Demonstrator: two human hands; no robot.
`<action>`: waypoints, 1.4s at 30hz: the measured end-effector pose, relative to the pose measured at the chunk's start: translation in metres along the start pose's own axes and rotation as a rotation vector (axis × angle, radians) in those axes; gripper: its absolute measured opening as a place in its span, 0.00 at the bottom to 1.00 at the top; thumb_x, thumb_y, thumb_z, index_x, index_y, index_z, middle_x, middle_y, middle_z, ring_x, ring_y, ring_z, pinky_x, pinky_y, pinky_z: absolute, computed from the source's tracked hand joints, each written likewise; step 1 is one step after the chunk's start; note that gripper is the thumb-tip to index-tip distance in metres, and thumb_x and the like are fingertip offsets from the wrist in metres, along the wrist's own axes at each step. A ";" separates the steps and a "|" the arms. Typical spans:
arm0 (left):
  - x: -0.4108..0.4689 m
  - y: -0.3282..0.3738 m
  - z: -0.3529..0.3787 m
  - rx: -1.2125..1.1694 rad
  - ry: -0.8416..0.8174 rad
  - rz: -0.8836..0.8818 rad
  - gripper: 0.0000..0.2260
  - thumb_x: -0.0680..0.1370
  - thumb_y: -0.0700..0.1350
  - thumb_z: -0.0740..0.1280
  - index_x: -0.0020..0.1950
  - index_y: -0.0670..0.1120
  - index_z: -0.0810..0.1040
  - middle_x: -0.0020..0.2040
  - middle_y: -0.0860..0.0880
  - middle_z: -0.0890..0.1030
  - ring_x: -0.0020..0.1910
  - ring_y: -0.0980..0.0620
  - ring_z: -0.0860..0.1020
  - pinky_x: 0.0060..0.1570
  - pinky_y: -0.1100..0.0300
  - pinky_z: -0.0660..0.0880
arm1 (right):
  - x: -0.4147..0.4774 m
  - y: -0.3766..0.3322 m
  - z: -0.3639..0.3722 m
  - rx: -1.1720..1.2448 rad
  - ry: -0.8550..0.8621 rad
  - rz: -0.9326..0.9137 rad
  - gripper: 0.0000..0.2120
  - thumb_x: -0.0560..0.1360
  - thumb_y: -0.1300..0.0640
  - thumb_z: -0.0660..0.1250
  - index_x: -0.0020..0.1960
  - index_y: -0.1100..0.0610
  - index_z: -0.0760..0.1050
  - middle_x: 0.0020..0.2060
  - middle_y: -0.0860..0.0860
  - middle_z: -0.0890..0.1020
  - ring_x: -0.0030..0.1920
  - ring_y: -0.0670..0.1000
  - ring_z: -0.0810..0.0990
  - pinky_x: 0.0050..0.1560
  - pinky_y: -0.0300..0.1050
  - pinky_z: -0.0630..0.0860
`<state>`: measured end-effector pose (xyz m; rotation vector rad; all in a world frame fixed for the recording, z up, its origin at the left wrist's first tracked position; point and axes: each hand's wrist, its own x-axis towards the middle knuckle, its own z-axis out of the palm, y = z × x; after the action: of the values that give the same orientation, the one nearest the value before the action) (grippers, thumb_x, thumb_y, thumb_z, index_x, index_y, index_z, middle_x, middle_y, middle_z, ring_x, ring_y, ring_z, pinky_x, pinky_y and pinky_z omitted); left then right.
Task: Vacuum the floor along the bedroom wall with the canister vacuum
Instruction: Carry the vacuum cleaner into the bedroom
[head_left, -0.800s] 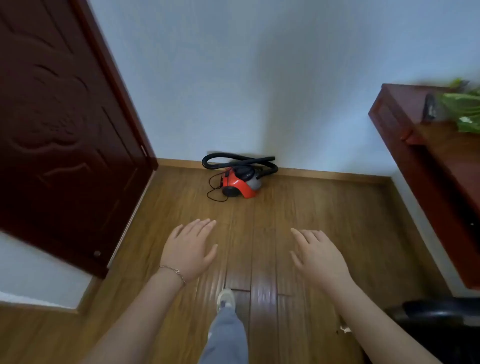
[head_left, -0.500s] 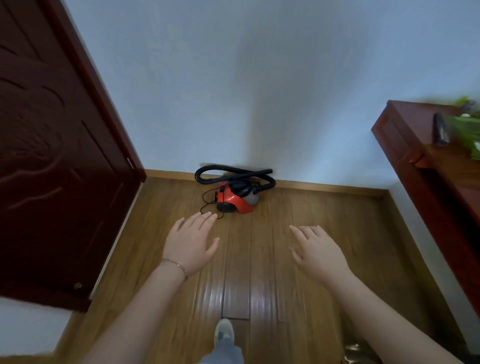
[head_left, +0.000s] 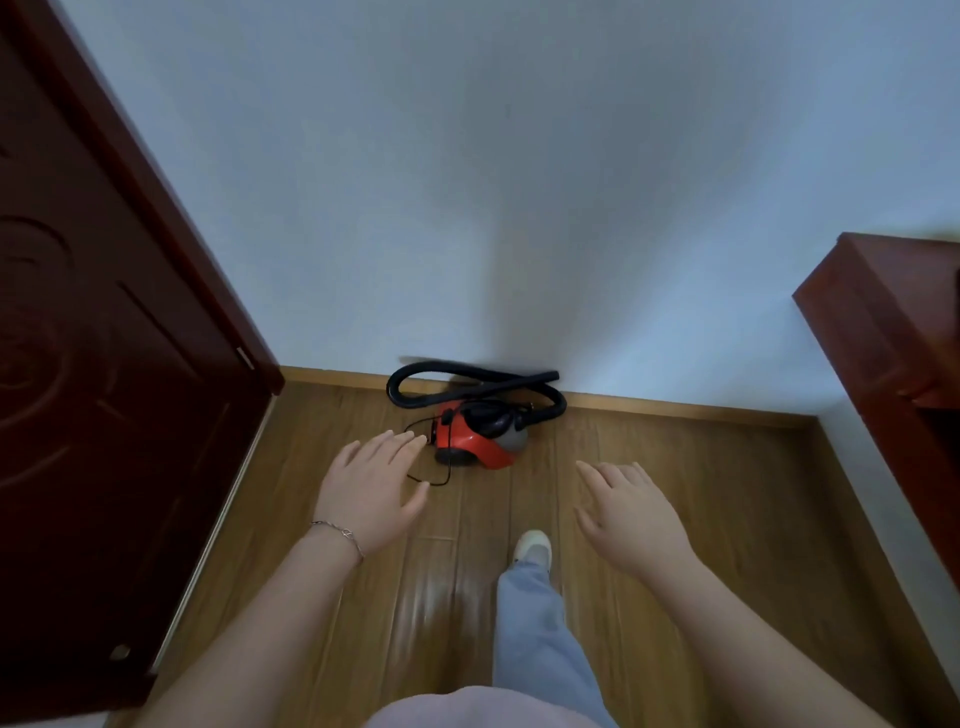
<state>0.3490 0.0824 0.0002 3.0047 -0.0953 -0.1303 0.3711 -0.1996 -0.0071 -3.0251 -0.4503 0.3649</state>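
Plainly this is the approach step: nothing is held yet. Left of the left hand (head_left: 371, 488) stands a dark door (head_left: 104, 415). That hand is spread flat, fingers straight, grasping nothing. Just beyond its fingertips, between the two hands and farther off, the canister vacuum (head_left: 475, 441) sits on the floor (head_left: 727, 493) against the wall (head_left: 519, 208), its black hose (head_left: 394, 387) looped behind it and a thin cord (head_left: 436, 484) loose beside it. The right hand (head_left: 631, 514) is likewise released and empty. Next, I judge, comes stooping for the hose, minding the cord.
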 end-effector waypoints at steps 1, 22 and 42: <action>0.018 -0.001 0.001 0.003 0.003 -0.008 0.25 0.78 0.57 0.56 0.74 0.54 0.61 0.73 0.56 0.64 0.74 0.56 0.60 0.72 0.54 0.54 | 0.019 0.005 -0.001 0.001 -0.006 -0.009 0.27 0.79 0.46 0.55 0.76 0.52 0.58 0.70 0.49 0.71 0.70 0.51 0.67 0.75 0.49 0.53; 0.343 -0.004 0.076 -0.133 -0.202 -0.214 0.24 0.78 0.58 0.56 0.73 0.55 0.61 0.72 0.57 0.66 0.72 0.58 0.62 0.71 0.58 0.57 | 0.391 0.102 0.015 0.003 -0.252 -0.212 0.25 0.80 0.47 0.53 0.76 0.51 0.58 0.71 0.49 0.70 0.72 0.51 0.64 0.76 0.50 0.53; 0.548 -0.118 0.461 -0.125 -0.384 -0.095 0.20 0.80 0.53 0.56 0.72 0.54 0.62 0.70 0.53 0.69 0.67 0.50 0.69 0.63 0.54 0.68 | 0.556 0.043 0.391 1.382 -0.517 0.915 0.13 0.79 0.45 0.60 0.53 0.54 0.76 0.50 0.51 0.81 0.53 0.50 0.78 0.58 0.47 0.74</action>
<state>0.8589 0.1020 -0.5158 2.8194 0.0185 -0.6933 0.8054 -0.0666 -0.5152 -1.5427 0.8703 0.9541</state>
